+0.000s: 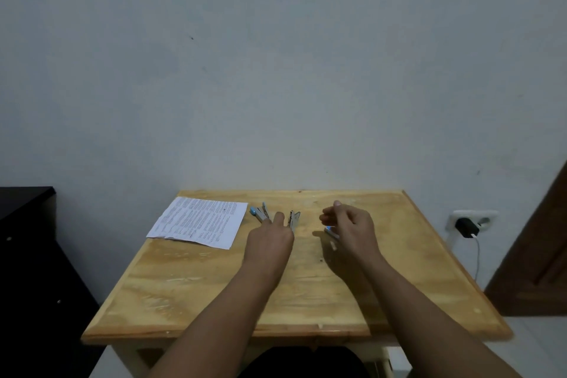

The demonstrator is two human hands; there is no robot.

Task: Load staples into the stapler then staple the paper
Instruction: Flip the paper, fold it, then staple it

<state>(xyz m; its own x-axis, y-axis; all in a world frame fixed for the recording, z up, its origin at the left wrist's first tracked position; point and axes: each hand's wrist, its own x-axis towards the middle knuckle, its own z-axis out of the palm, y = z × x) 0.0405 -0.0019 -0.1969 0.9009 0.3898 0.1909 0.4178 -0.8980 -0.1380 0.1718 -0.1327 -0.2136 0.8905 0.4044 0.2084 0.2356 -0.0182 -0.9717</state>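
Note:
The stapler (260,214), blue and metal, lies swung open at the back middle of the wooden table (214,285). Its metal magazine (294,219) sticks out to the right of my left hand (270,241). That hand lies over the stapler's middle and grips it, hiding the hinge. My right hand (348,228) hovers to the right, its fingers curled toward the raised thumb. Anything pinched there is too small to see. A small blue and white staple box (330,232) lies under it, partly hidden. The printed paper (199,221) lies flat at the back left.
The table stands against a plain wall. A dark cabinet (33,255) is at the left. On the right wall, a socket with a black charger (466,227) and its cable hangs beside a brown door (540,255).

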